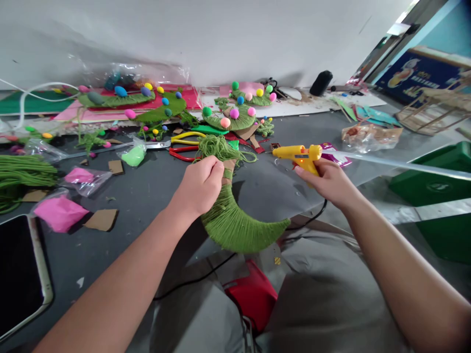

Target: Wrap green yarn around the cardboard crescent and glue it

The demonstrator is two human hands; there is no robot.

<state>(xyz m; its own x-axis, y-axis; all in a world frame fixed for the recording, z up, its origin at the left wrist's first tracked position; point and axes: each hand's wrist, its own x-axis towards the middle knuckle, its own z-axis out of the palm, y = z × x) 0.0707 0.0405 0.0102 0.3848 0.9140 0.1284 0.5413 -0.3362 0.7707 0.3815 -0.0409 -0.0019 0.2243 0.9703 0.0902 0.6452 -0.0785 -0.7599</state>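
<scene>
Left hand (200, 184), fingers closed on a crescent (235, 223) wound in green yarn, cardboard tip bare, loose yarn (221, 147) above, held over the desk (147, 191) edge. Right hand (329, 181) grips a yellow glue gun (300, 154), nozzle pointing left.

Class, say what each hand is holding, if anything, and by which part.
Left hand grips the yarn-wrapped crescent near its upper tip. Right hand holds the glue gun by its handle.
</scene>
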